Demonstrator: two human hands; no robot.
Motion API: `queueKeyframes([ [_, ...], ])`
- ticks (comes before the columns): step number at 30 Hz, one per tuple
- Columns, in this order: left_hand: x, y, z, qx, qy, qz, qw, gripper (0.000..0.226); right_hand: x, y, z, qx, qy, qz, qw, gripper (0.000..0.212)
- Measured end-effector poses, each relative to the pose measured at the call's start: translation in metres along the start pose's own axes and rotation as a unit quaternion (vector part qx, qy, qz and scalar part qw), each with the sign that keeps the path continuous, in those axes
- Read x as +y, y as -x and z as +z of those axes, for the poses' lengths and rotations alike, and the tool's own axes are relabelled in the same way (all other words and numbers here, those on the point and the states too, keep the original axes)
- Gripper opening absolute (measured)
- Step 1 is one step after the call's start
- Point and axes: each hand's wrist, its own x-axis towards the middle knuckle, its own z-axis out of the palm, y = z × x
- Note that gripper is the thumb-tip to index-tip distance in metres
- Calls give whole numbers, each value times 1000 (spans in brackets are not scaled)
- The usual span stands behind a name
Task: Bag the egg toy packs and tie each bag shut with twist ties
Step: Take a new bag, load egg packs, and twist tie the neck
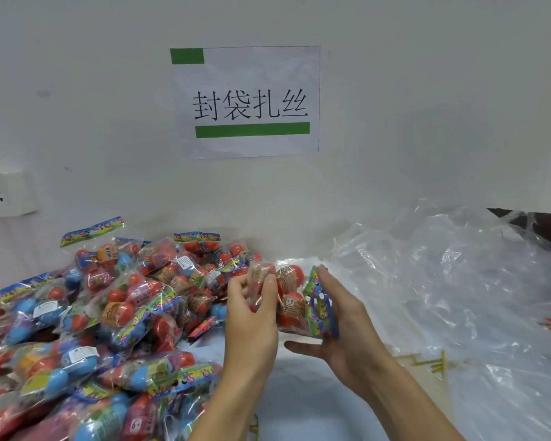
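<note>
Left hand (252, 316) and right hand (334, 316) both clamped on one egg pack (291, 300). Judgement: square eggs, keep header card outward, then carry right to clear bags (458, 281).

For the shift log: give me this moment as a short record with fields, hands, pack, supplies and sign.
left hand: left hand grips the held egg pack from the left
right hand: right hand holds its printed header end
loose packs: pile of egg packs on the left of the table
bags: clear plastic bags heaped at right
ties: yellow twist ties beside the bags
wall: paper sign
</note>
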Motion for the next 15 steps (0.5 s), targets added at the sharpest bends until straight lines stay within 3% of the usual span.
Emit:
queueKeyframes([
  [3,-1,0,1,-25,17,-11,999,12,4,-2,3,36,41,-39,998,44],
  [7,-2,-3,-3,-38,52,-81,995,24,4,-2,1,82,37,-72,993,23],
  [10,-2,-9,-10,-37,71,-119,990,48,2,-1,0,65,42,-82,994,21],
  [12,0,-9,-12,-75,83,-149,982,60,2,1,2,41,53,-91,994,21],
  [15,2,-6,-9,-80,104,-182,975,54,4,2,3,25,83,-111,990,21],
])
